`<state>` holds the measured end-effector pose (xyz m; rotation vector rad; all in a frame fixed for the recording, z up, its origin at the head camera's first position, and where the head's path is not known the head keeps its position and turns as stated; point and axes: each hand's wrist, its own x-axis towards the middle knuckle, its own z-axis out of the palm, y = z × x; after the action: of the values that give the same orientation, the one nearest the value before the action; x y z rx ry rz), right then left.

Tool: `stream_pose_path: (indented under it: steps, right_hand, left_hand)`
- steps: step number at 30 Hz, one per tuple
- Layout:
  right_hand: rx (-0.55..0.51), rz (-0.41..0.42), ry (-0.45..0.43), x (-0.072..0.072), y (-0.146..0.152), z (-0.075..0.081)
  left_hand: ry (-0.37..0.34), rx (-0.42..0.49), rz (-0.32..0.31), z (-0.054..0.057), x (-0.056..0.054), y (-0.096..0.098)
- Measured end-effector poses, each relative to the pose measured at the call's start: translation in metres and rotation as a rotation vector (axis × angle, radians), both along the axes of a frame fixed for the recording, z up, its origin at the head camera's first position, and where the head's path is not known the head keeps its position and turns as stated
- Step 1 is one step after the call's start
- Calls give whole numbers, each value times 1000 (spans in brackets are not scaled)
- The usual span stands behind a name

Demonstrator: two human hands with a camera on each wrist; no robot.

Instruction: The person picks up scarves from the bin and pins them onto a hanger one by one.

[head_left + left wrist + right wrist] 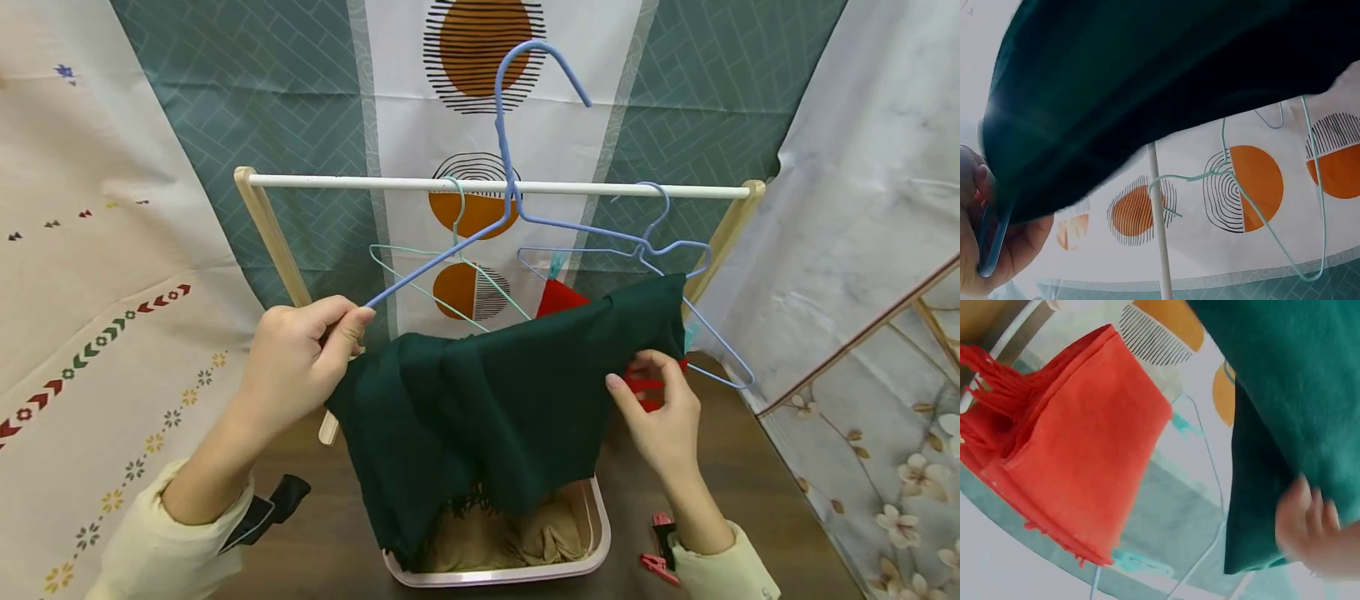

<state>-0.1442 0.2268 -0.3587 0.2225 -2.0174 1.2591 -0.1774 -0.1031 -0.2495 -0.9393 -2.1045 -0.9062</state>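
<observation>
In the head view a blue hanger is held up by my left hand, which grips its left end. A dark green scarf with a fringe drapes over the hanger's lower part, covering its bar. My right hand is at the scarf's right side, thumb and fingers apart. In the right wrist view its blurred fingertips lie right at the green cloth. The left wrist view shows the rounded end of the hanger inside the left hand.
Behind stands a rack with a white rail, bearing a mint hanger and another blue hanger with a red scarf clipped by teal clips. Below is a pale basket holding tan cloth. Red clips lie at right.
</observation>
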Motion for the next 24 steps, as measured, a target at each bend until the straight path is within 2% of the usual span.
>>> stream_pose_path:
  steps: [3,5,8,10,13,18,20,24]
  right_hand:
    - [-142,178,-279,-2,5,0]
    - [-192,222,-371,-4,2,2]
    - [-238,188,-422,-6,-2,5]
    - [-230,165,-458,-7,-3,7]
    - [-223,195,-522,-9,-2,7]
    - [-237,200,-521,-11,1,-1]
    - [-258,232,-518,-12,3,-3]
    - [-316,376,-542,-10,6,-7]
  left_hand:
    - [-25,-2,-15,1,-1,-2]
    - [-31,-5,-21,0,-1,-2]
    - [-24,2,-30,-1,-1,-3]
    - [-18,13,-38,-2,-1,-3]
    - [-12,26,-32,-2,-1,-4]
    - [-24,27,2,1,0,-8]
    - [-27,24,11,1,0,-9]
    - [-46,7,27,2,1,-11]
